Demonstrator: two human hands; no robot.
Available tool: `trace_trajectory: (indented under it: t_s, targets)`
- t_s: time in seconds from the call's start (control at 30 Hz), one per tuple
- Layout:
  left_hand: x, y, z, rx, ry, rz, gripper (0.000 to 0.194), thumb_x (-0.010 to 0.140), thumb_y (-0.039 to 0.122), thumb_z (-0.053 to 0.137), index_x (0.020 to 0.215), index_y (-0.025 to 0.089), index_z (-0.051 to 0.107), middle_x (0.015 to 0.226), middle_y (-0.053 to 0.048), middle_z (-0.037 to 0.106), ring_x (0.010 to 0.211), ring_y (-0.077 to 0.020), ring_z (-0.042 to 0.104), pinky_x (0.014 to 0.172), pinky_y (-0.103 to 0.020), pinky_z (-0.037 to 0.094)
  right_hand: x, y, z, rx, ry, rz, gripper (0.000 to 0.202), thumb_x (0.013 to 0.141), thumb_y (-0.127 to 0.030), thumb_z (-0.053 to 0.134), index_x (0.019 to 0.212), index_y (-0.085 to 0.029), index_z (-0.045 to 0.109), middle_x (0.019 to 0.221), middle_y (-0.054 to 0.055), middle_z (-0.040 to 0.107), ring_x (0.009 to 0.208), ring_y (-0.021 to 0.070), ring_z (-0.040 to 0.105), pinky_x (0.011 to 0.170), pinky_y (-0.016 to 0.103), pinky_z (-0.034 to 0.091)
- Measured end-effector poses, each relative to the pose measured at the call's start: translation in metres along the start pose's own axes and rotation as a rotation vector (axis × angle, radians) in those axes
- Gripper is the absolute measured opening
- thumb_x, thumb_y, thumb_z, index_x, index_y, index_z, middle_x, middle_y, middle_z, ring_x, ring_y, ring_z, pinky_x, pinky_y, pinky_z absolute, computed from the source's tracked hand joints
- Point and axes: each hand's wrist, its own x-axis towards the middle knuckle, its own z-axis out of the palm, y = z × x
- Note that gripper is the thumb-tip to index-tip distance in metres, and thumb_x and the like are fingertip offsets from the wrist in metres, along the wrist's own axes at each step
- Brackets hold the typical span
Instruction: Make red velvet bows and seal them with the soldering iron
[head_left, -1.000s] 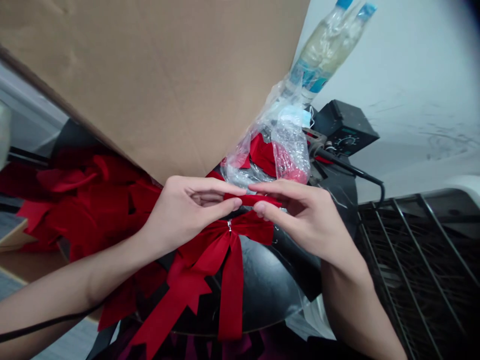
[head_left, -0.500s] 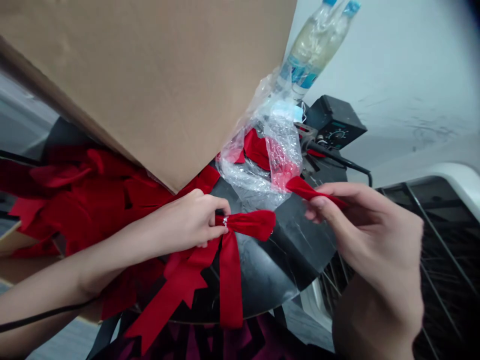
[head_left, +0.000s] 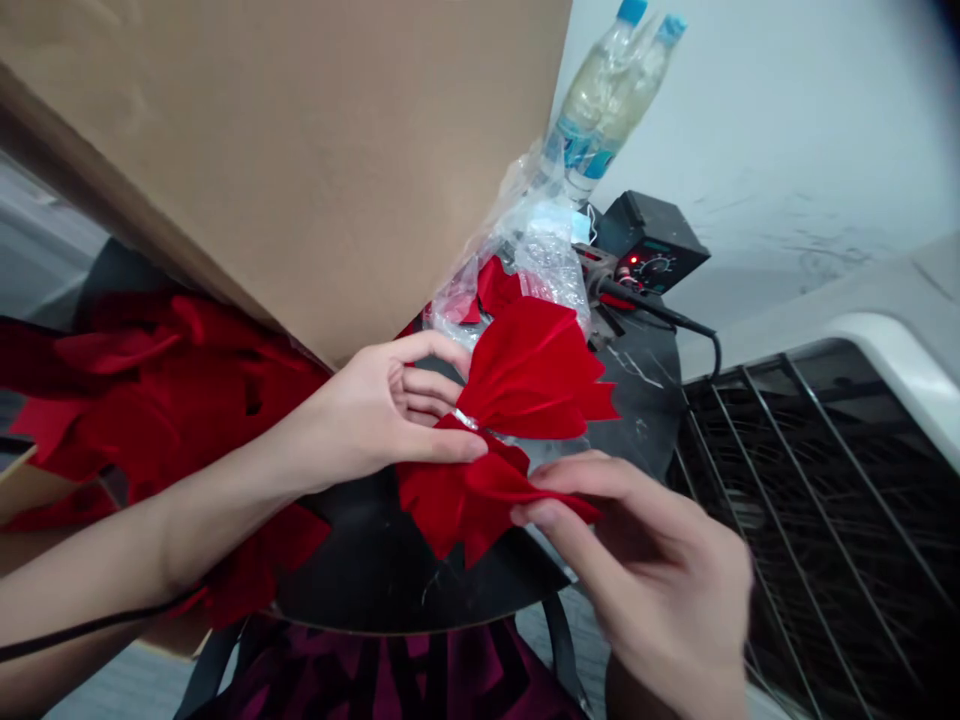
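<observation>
A red velvety bow [head_left: 534,372] is cinched at its middle by a thin silvery tie [head_left: 466,420]. Around that tied middle, the thumb and fingers of my left hand [head_left: 375,415] grip the bow. Its upper part fans out to the right, and notched red ends hang below. My right hand [head_left: 652,560] pinches a folded red fabric piece [head_left: 517,485] between thumb and forefinger, just under the tie. Whether this piece is joined to the bow or lies against it, I cannot tell.
A big cardboard box [head_left: 300,150] stands behind my left hand. Red fabric pieces [head_left: 172,400] pile up at left. Clear plastic wrap [head_left: 551,265], bottles [head_left: 611,100] and a black control box with a red light [head_left: 652,240] are at the back. A dark wire rack [head_left: 817,500] stands right.
My right hand has come left and down with its red piece to the bow's middle. The bow now faces me, spread wide, and my left hand's grip has opened out around the tie.
</observation>
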Motion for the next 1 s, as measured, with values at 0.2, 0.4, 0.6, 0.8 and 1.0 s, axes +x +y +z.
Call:
trace_trajectory:
  t_s: [0.2, 0.4, 0.6, 0.8, 1.0]
  targets:
    - [-0.001, -0.005, 0.002, 0.079, -0.017, 0.024, 0.033, 0.066, 0.019, 0.096, 0.095, 0.019, 0.082, 0.095, -0.004, 0.085, 0.091, -0.0259, 0.083, 0.085, -0.033, 0.069, 0.012, 0.016, 0.030, 0.074, 0.060, 0.093, 0.008, 0.094, -0.025, 0.077, 0.100, -0.029, 0.080, 0.094, 0.002, 0.078, 0.082, 0.0177, 0.073, 0.080, 0.032, 0.062]
    - [-0.003, -0.010, -0.002, 0.109, 0.064, 0.039, 0.041, 0.069, 0.018, 0.095, 0.108, 0.023, 0.081, 0.094, -0.001, 0.086, 0.090, -0.0250, 0.083, 0.085, -0.030, 0.069, 0.022, 0.022, 0.028, 0.101, 0.071, 0.148, 0.008, 0.089, -0.027, 0.082, 0.097, -0.028, 0.082, 0.093, 0.001, 0.079, 0.080, 0.0161, 0.073, 0.077, 0.029, 0.061]
    - [-0.005, -0.010, 0.002, 0.128, 0.155, 0.126, 0.039, 0.071, 0.014, 0.095, 0.100, 0.020, 0.069, 0.082, 0.002, 0.084, 0.081, -0.0208, 0.083, 0.073, -0.021, 0.067, 0.027, 0.024, 0.030, 0.218, 0.076, 0.256, 0.012, 0.082, -0.030, 0.087, 0.090, -0.023, 0.081, 0.084, 0.002, 0.079, 0.069, 0.0151, 0.070, 0.064, 0.027, 0.059]
    - [-0.005, -0.007, 0.000, 0.130, 0.083, 0.136, 0.037, 0.070, 0.011, 0.095, 0.097, 0.019, 0.070, 0.089, -0.001, 0.085, 0.087, -0.0208, 0.083, 0.080, -0.022, 0.067, 0.025, 0.030, 0.026, 0.092, 0.058, 0.074, 0.003, 0.090, -0.026, 0.081, 0.090, -0.026, 0.078, 0.098, 0.003, 0.076, 0.094, 0.0182, 0.070, 0.087, 0.032, 0.058]
    - [-0.005, -0.016, -0.001, 0.156, 0.141, 0.188, 0.026, 0.071, 0.014, 0.095, 0.087, 0.020, 0.075, 0.093, 0.001, 0.082, 0.087, -0.0177, 0.081, 0.086, -0.023, 0.066, 0.020, 0.027, 0.025, 0.053, 0.079, 0.141, 0.008, 0.090, -0.032, 0.082, 0.095, -0.025, 0.080, 0.092, 0.002, 0.080, 0.084, 0.0185, 0.074, 0.080, 0.032, 0.061]
